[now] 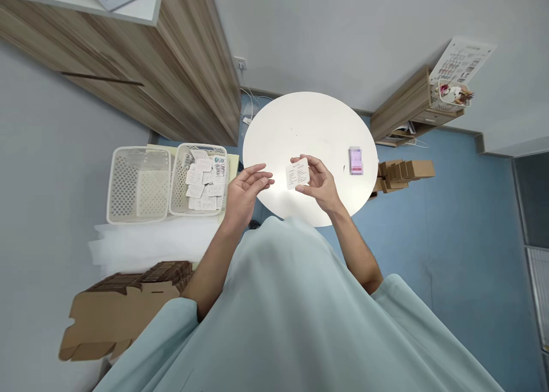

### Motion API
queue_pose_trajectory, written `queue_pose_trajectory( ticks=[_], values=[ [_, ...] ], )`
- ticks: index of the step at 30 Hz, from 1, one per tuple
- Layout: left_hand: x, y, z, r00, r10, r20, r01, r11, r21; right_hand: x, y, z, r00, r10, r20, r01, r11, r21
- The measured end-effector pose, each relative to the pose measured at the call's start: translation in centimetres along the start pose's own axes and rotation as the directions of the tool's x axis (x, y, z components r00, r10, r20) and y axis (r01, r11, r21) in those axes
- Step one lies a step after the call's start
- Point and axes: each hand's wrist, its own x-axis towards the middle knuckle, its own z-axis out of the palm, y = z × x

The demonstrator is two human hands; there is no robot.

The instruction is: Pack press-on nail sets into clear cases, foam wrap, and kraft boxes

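Observation:
Over the near part of a round white table [300,123], my right hand [323,185] grips a small white printed card [297,174] with rounded corners. Thumb and fingers pinch it along its right side, and rows of small dark print face me. My left hand [246,193] is to the left of the card, apart from it, with its fingers stretched out and nothing visible in them. Beyond that hand, a white plastic basket [173,197] holds many similar white printed cards or packets [205,180].
Left of the filled basket stands another white basket [112,191]. White sheeting [158,244] and flat cardboard boxes [124,312] lie nearer me. A blurred pink item [355,161] rests on the table's right. Small brown boxes [403,173] sit beyond it. A wooden cabinet [189,66] rises at left.

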Motion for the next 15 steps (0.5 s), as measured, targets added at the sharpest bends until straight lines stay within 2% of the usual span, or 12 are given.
queue_pose_trajectory(
  ticks=[4, 8, 12, 15],
  values=[
    [-0.4, 1.0, 0.7, 0.997, 0.011, 0.074, -0.013, 0.999, 0.032, -0.2, -0.7, -0.1, 0.997, -0.069, 0.022, 0.071, 0.978, -0.196],
    [-0.7, 1.4, 1.5, 0.989, 0.005, 0.15, -0.024, 0.992, 0.122, -0.6, -1.1, 0.1, 0.984, -0.141, 0.11, 0.177, 0.856, -0.486],
    [-0.4, 0.4, 1.6, 0.995, -0.004, 0.1, -0.017, 0.979, 0.205, -0.9, -1.0, 0.5, 0.97, -0.147, 0.195, 0.239, 0.741, -0.628],
    [-0.1, -0.5, 1.3, 0.997, -0.017, 0.072, 0.002, 0.977, 0.212, -1.0, -0.9, 0.6, 0.969, -0.132, 0.21, 0.241, 0.704, -0.668]
  ],
)
